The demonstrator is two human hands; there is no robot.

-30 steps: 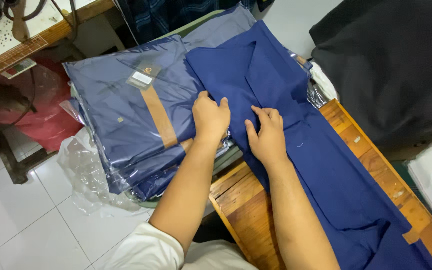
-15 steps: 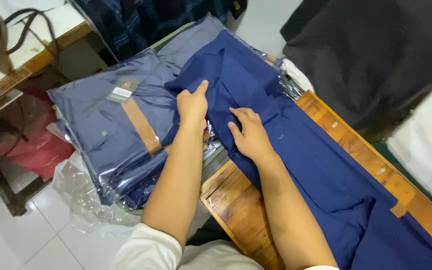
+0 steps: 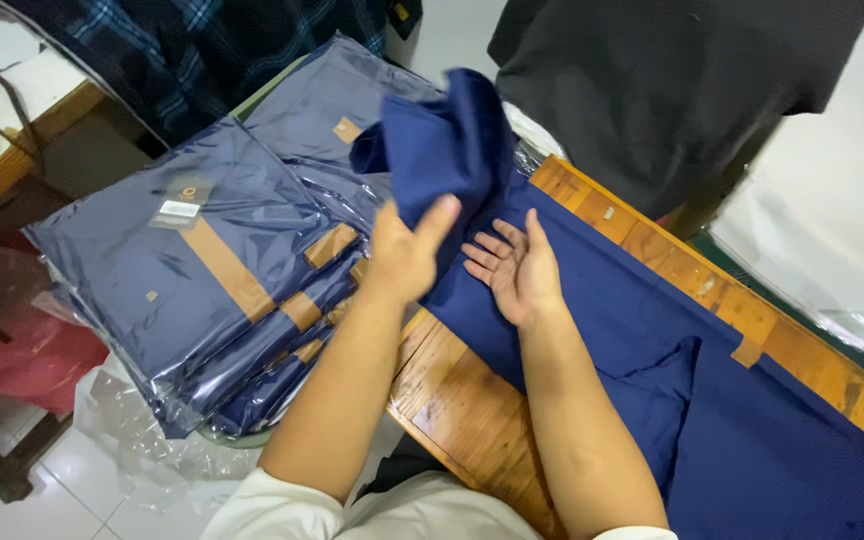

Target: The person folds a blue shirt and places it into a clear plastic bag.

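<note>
A long navy blue garment (image 3: 592, 300) lies along a wooden table (image 3: 452, 390). My left hand (image 3: 404, 250) grips the garment's upper end and lifts it into a raised fold (image 3: 452, 140). My right hand (image 3: 517, 270) is palm up and open, resting on the cloth just right of the left hand. To the left sits a stack of folded navy garments in clear plastic bags (image 3: 212, 280), each with a tan band across it.
A dark plaid cloth (image 3: 222, 50) hangs at the top left. Black fabric (image 3: 672, 90) is at the top right, white plastic-wrapped fabric (image 3: 832, 230) on the right. A red bag (image 3: 32, 360) and loose clear plastic (image 3: 142, 430) lie on the tiled floor.
Both hands were pressed flat on the garment; now my left hand has raised its upper end and my right hand has turned palm up. The view has shifted right.
</note>
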